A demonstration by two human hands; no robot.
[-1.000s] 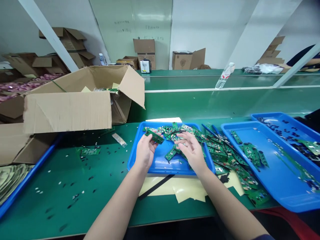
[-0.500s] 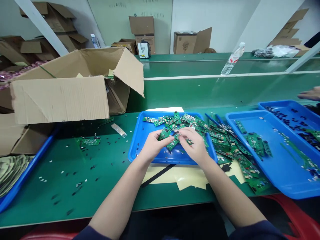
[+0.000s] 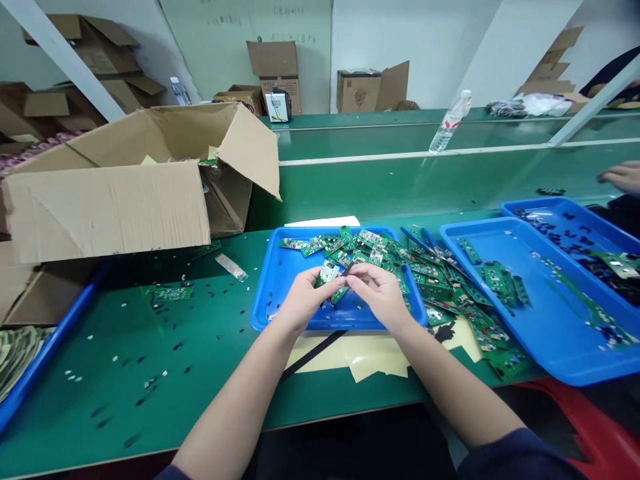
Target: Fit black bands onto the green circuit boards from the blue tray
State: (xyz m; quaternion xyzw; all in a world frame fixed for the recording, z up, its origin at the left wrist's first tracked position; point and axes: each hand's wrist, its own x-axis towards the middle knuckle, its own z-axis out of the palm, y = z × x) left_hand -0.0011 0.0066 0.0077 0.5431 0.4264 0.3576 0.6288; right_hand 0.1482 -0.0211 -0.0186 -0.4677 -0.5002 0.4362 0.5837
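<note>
Over a blue tray (image 3: 265, 293), my left hand (image 3: 307, 297) pinches a small green circuit board (image 3: 329, 272) that tilts up from the fingers. My right hand (image 3: 380, 292) is closed beside it, its thumb and fingertips on a small dark strip (image 3: 348, 268) at the board's edge. What kind of part the strip is, I cannot make out. Behind and under both hands, many loose green circuit boards (image 3: 367, 239) lie heaped in the tray and spill over its right side.
A large open cardboard box (image 3: 110, 207) stands at the left. Two more blue trays (image 3: 565, 367) with boards and dark parts are at the right. A plastic bottle (image 3: 450, 123) leans on the back ledge. Another person's hand (image 3: 623, 179) shows at the far right.
The right hand's fingers have closed in on the dark strip at the board. The board has tipped and looks paler. The whole view has shifted slightly.
</note>
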